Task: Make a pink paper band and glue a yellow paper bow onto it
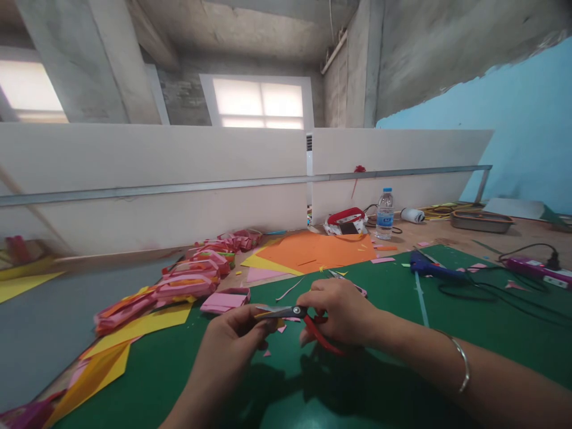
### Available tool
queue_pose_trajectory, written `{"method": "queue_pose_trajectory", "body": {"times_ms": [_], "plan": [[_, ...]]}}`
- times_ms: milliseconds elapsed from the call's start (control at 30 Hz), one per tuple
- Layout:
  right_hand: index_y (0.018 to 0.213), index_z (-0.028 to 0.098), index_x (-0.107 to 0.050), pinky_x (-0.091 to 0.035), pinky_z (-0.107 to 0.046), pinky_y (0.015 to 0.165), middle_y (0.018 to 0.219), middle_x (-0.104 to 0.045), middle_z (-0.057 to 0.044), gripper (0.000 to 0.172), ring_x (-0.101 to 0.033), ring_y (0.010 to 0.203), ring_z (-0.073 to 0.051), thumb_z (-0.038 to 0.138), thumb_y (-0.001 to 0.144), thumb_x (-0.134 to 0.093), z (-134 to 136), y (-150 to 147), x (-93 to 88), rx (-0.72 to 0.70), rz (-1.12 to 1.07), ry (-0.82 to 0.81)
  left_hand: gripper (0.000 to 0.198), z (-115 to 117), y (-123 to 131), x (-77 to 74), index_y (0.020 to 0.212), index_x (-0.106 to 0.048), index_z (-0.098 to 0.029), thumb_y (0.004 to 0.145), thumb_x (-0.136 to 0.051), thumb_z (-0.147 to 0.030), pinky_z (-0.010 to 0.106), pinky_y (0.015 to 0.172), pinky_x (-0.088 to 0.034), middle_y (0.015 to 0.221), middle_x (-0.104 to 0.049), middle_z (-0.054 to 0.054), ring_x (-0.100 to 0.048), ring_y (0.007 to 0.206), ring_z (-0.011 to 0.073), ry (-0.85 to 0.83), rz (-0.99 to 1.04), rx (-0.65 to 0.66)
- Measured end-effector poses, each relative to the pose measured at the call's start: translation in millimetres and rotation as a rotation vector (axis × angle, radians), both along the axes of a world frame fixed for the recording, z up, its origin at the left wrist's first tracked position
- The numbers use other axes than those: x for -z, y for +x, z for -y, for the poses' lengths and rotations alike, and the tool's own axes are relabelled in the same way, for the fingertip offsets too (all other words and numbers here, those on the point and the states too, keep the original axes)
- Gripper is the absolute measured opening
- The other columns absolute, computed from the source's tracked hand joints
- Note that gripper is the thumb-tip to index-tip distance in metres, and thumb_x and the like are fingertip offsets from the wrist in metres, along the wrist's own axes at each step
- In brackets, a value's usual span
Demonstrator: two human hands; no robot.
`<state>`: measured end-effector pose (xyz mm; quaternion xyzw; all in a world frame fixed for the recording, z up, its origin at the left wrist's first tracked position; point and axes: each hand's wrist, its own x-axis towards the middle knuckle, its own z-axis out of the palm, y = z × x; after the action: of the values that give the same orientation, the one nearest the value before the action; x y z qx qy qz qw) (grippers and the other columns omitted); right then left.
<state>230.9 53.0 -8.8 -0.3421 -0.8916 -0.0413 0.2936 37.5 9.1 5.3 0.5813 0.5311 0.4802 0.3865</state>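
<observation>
Scissors (297, 311), gripped by our right hand (342, 310), point leftward, nearly level. Our left hand (236, 333) pinches yellow paper (280, 322) beside the blades (277, 313).

glue gun (432, 266) interrupts open mat (389, 287) (right side).

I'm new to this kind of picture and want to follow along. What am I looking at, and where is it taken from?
There is no machine here: a person works with two bare hands. The single picture comes from a camera worn on their head, looking forward and down.

The right hand holds red-handled scissors. The left hand is at the blades and seems to pinch a small yellow piece, mostly hidden.

On the green surface lie paper scraps and a blue tool. Folded pink pieces line the left side; beyond are orange sheets and a bottle.
</observation>
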Motion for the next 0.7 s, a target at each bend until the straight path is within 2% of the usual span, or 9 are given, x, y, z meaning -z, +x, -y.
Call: {"method": "queue_pose_trajectory", "body": {"times_ms": [233,700], "plan": [[0.080,0.023,-0.067,-0.021,-0.022,0.051,0.062,-0.051,0.002,0.044,-0.042,0.056,-0.011,0.061,0.059,-0.068,-0.2,0.8,-1.0,0.009,0.023,-0.007,0.014,-5.2,-5.4,1.0,0.067,-0.069,-0.018,0.061,-0.067,-0.031,0.021,0.052,-0.044,0.063,-0.071,0.001,-0.056,0.055,0.0127,-0.053,-0.052,0.057],[0.080,0.023,-0.067,-0.022,-0.021,0.050,0.063,-0.054,0.001,0.041,-0.045,0.057,-0.011,0.059,0.061,-0.068,0.0,0.8,-1.3,-0.003,0.052,-0.023,0.013,-3.8,-1.2,5.7,0.065,-0.069,-0.018,0.061,-0.067,-0.030,0.020,0.049,-0.042,0.059,-0.069,0.000,-0.053,0.051,0.0111,-0.003,0.006,0.021]]}}
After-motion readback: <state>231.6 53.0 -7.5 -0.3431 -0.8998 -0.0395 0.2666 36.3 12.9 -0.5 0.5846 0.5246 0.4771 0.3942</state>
